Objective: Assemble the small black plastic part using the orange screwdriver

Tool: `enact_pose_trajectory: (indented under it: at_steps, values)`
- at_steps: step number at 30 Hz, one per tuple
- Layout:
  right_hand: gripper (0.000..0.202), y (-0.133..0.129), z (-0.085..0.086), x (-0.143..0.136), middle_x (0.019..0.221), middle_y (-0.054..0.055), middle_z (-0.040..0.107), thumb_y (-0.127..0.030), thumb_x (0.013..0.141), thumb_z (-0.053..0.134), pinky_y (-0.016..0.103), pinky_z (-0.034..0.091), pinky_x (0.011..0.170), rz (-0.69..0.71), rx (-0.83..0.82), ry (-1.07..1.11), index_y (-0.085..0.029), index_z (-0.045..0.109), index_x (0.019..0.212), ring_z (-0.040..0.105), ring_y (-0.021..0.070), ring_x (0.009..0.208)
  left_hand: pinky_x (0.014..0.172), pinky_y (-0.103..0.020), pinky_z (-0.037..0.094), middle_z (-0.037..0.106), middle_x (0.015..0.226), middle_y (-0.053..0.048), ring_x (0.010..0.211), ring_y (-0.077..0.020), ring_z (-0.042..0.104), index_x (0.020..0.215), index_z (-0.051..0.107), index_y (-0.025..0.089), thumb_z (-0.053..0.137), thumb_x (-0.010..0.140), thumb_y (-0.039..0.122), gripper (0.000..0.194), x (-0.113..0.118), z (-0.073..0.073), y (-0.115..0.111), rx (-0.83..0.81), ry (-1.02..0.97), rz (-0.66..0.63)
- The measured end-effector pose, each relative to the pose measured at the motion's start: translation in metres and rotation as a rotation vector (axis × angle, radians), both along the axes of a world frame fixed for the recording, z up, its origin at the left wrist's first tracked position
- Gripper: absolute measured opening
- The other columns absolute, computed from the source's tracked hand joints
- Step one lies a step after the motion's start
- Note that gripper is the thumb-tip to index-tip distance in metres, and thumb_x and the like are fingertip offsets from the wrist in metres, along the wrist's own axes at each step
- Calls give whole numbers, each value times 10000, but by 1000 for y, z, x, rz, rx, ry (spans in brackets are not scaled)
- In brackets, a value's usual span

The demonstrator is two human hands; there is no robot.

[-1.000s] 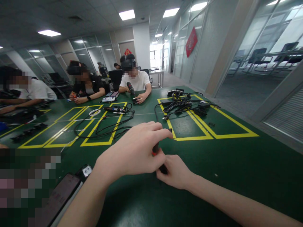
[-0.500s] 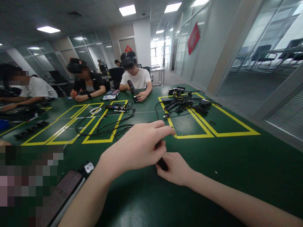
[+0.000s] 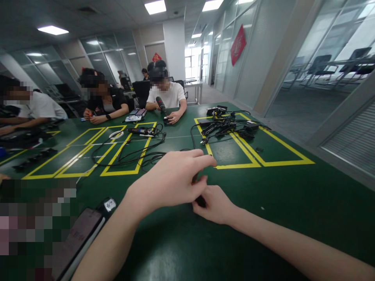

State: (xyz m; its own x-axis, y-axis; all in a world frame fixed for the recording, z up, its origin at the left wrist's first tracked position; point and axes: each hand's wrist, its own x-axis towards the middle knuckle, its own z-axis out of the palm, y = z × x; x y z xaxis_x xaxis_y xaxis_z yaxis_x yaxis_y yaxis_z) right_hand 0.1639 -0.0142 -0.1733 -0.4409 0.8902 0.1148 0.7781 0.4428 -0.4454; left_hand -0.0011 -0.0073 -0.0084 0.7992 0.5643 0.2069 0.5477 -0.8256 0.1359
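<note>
My left hand (image 3: 178, 177) is curled over a dark upright object, mostly hidden behind its fingers and too covered to name. Just below and to the right, my right hand (image 3: 218, 205) pinches a small black piece (image 3: 200, 201) low over the table. Fingers of the two hands nearly meet there, and the left hand's fingertips hang above the black piece. A black cable (image 3: 192, 134) runs from the far side toward the left hand.
Black cables and adapters (image 3: 222, 127) lie heaped on the green table (image 3: 281, 195) within yellow tape. A corded tool (image 3: 140, 131) lies left of them. A phone (image 3: 79, 242) rests near my left forearm. Across the table, a person in white (image 3: 171, 93) holds a power tool (image 3: 160, 104).
The view has shifted slightly, so the table and people sit a little further left. Both hands keep nearly the same pose; the red bit seen between the left fingers is now less visible.
</note>
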Motion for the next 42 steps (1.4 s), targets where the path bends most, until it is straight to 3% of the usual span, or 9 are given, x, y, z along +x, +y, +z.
enact_pose_trajectory:
  at_steps: [9,18,23,26,30,33,37,40,42]
  values:
    - [135,-1,1,0,791,63,721,-317,841,579,284,310,633,-9,-17,-5,-202,537,783,663,200,720,760,-271,478,744,1071,-37,904,-181,689,1184,678,210,518,949,152,290,-1,-3,2,-61,-42,-9]
    - [132,0,2,0,811,51,711,-329,868,572,284,319,654,2,-25,-14,-199,572,849,657,192,740,638,-204,515,728,1087,-39,660,-85,643,1085,686,159,385,935,168,336,-15,14,17,-750,-148,-75]
    - [131,0,2,-1,813,45,708,-330,878,566,285,318,655,8,-28,-25,-200,570,869,656,187,741,568,-190,493,706,1199,-77,667,-85,684,1206,639,177,391,1001,254,331,-23,15,20,-859,-156,-64]
    - [135,-1,3,-1,816,46,710,-333,880,562,288,310,649,13,-25,-30,-200,565,860,657,189,741,594,-200,496,732,1139,-65,693,-101,703,1313,617,208,416,1038,337,364,-22,13,18,-763,-148,-54]
    - [131,-2,5,-1,821,52,714,-324,878,561,285,316,645,16,-42,-29,-194,577,873,661,191,747,661,-227,458,743,858,-9,694,-136,677,1416,589,277,476,1033,345,405,-18,8,16,-287,-104,107]
    - [132,-2,5,-1,824,52,717,-322,878,563,283,321,646,19,-39,-24,-193,587,887,662,190,751,635,-243,391,721,760,-12,645,-155,636,1282,693,271,481,1032,348,337,-11,3,14,5,-21,207]
    - [128,-2,4,-1,814,54,722,-323,868,571,286,319,640,8,-32,-33,-196,577,855,665,196,746,608,-270,360,658,660,-49,610,-179,602,840,734,181,427,1040,423,439,1,-2,7,117,90,263]
    - [124,-2,3,-1,814,61,731,-318,855,578,286,324,632,-1,-33,-16,-196,577,835,677,206,745,647,-277,402,691,843,-56,747,-196,643,948,699,176,526,944,267,195,5,-2,0,93,52,196]
    - [123,-2,1,0,829,65,737,-318,846,587,283,328,625,1,-28,3,-195,589,844,684,214,756,678,-274,435,676,1030,-59,829,-185,646,1063,685,188,565,865,186,231,4,0,-4,29,14,95]
